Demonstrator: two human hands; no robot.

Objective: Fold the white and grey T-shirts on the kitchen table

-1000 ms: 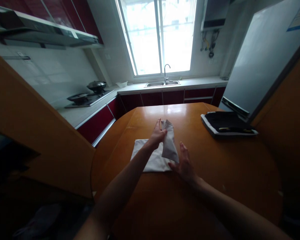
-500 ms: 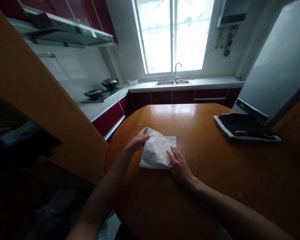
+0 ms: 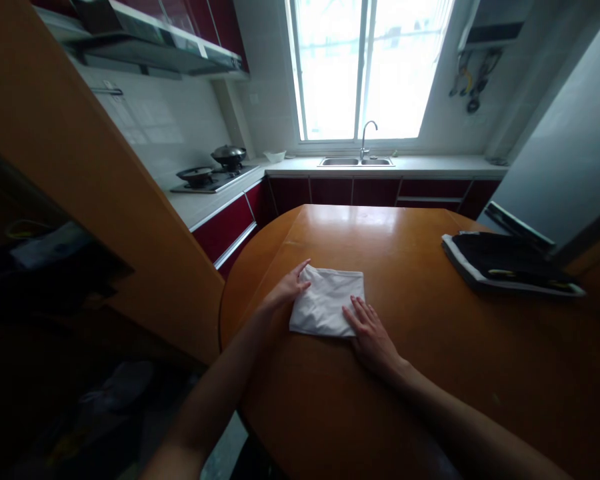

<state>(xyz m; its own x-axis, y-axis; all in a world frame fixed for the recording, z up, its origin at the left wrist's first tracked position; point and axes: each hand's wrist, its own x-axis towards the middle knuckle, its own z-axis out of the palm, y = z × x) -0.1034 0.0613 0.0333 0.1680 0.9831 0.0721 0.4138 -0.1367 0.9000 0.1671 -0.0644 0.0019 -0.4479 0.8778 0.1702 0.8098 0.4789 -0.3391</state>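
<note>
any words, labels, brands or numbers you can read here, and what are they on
None can be read.
Range hood: tiny marks at its right end, too small to read.
Dark folded stack: a yellowish mark on it, too blurred to tell whether it is lettering.
White cloth under the hands: no lettering shows.

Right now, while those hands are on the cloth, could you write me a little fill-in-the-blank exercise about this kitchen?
The cloth under the right hand is coloured ____.
The left hand touches the cloth's far ____ corner.
The black bundle lies toward the ____ side of the table.
Beyond the table, the tap stands before a bright ____.

Missing words: white; left; right; window.
</note>
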